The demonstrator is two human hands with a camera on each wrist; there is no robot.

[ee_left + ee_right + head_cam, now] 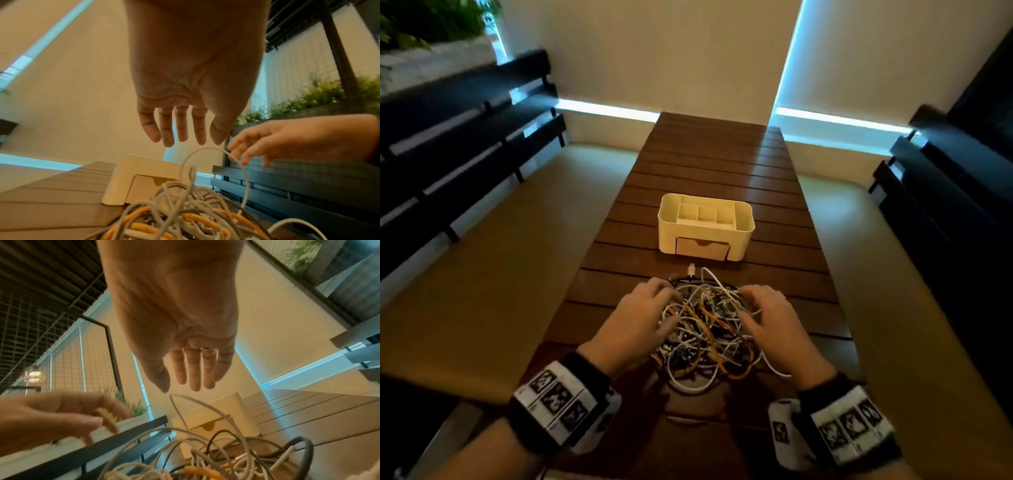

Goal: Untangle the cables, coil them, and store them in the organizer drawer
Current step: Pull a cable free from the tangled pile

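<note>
A tangled heap of white, orange and black cables (709, 329) lies on the wooden slatted table (709, 164) in front of me. My left hand (643, 313) hovers over the heap's left side, fingers spread and straight (180, 128), holding nothing. My right hand (767, 315) hovers over the right side, fingers likewise extended (193, 373), empty. Beyond the heap stands the cream organizer (705, 222) with open top compartments and a closed drawer (702, 248) facing me. A white connector (691, 269) pokes out towards the drawer.
Dark benches run along the left (465, 137) and right (945, 192) of the table. A planter with greenery (424, 27) sits at the far left. Bare table stretches beyond the organizer.
</note>
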